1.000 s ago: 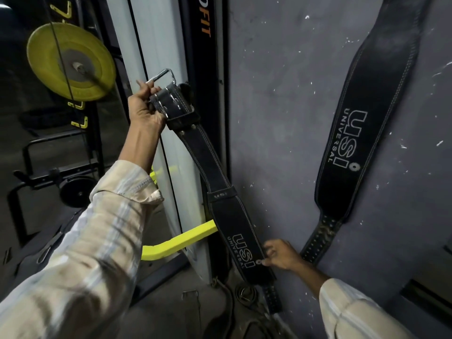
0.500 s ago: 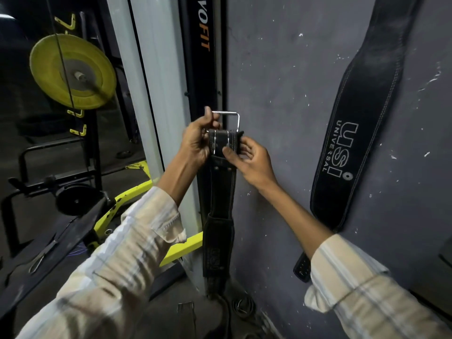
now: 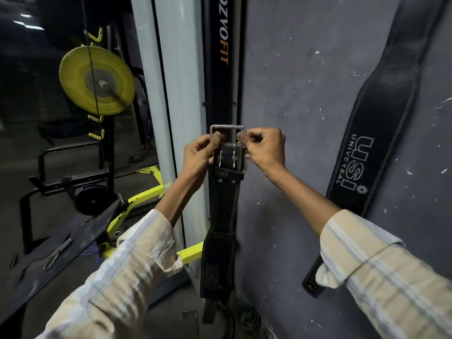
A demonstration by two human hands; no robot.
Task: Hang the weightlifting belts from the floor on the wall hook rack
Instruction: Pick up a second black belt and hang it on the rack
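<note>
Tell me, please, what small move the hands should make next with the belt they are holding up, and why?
Probably raise the buckle further up the wall. Both the left hand and right hand pinch its metal frame, the held belt dangles straight down, and no hook shows near it; the hung belt runs out of view above, so the rack likely sits higher.

Left grip [image 3: 200, 155], right grip [image 3: 265, 149] raised, fingers pinching

— What do the belts look like?
— A black leather weightlifting belt [image 3: 223, 204] hangs straight down in the centre, its silver buckle [image 3: 227, 133] uppermost and its wide padded section near the floor.
— And the other?
— A second black belt [image 3: 381, 113], printed "USI Universal", hangs slanted against the grey wall at right.
</note>
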